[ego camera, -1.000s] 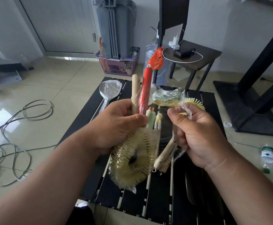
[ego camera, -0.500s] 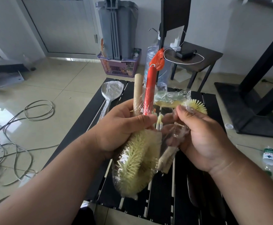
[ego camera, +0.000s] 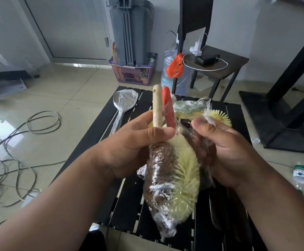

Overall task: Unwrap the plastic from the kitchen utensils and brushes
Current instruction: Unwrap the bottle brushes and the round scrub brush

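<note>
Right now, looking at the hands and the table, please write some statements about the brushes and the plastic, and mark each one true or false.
1. The left hand grips the handles of the brush bundle. True.
2. The brush bundle is already free of plastic. False: clear wrap covers its bristle heads.
3. The right hand rests flat on the black slatted table. False: it pinches the plastic wrap beside the bundle.
4. A wrapped spoon lies on the table. True.
5. The red handle stands beside the wooden handle. True.
6. The purple basket sits on the table. False: it is on the floor behind.
</note>
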